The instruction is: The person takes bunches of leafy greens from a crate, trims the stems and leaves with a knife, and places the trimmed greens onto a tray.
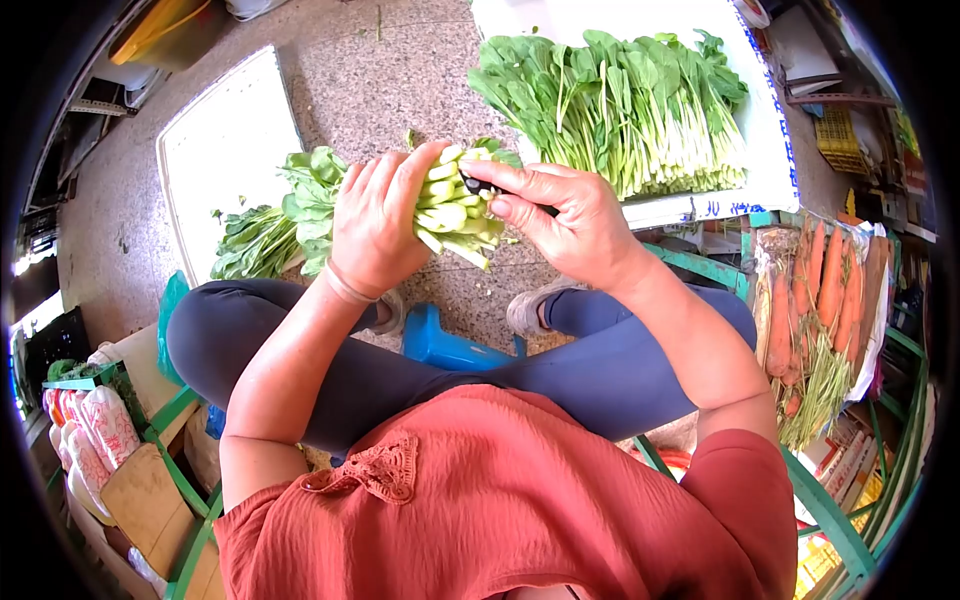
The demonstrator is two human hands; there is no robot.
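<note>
Over floor (400,80), left hand (378,220) grips greens (440,212) crosswise, stems (465,240) rightward; right hand (575,215) holds black tool (478,186).

We get bright, even exposure mid-frame. White board (225,140) blown out, surface detail lost; white tray (772,125) glares too. Stems (447,216) near washed out. Left hand (380,220) and right hand (575,215) fairly crisp, highlights on both. Trousers (610,395) dark. We see strong fisheye bend, black corners, dim soft clutter near rim. Light's direction: we can't tell.
</note>
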